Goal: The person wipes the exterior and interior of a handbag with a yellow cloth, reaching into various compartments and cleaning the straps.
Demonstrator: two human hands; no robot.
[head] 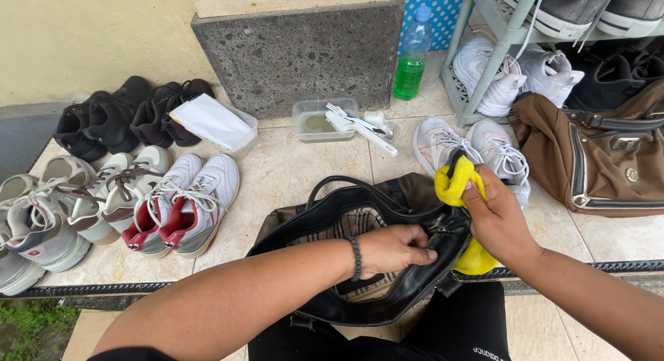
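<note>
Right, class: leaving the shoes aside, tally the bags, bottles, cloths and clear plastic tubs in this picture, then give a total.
Bags: 2, black handbag, brown bag
Bottles: 1, green-liquid bottle
Cloths: 1, yellow cloth
Clear tubs: 2, tub of liquid, tub with white paper
Total: 6

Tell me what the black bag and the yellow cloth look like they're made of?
The black bag looks like smooth leather or a leather-like material: it has a soft sheen and a folded rim, with a checked fabric lining inside. The yellow cloth in the right hand looks like fluffy microfibre: a matte, fuzzy surface that bunches softly.
</note>
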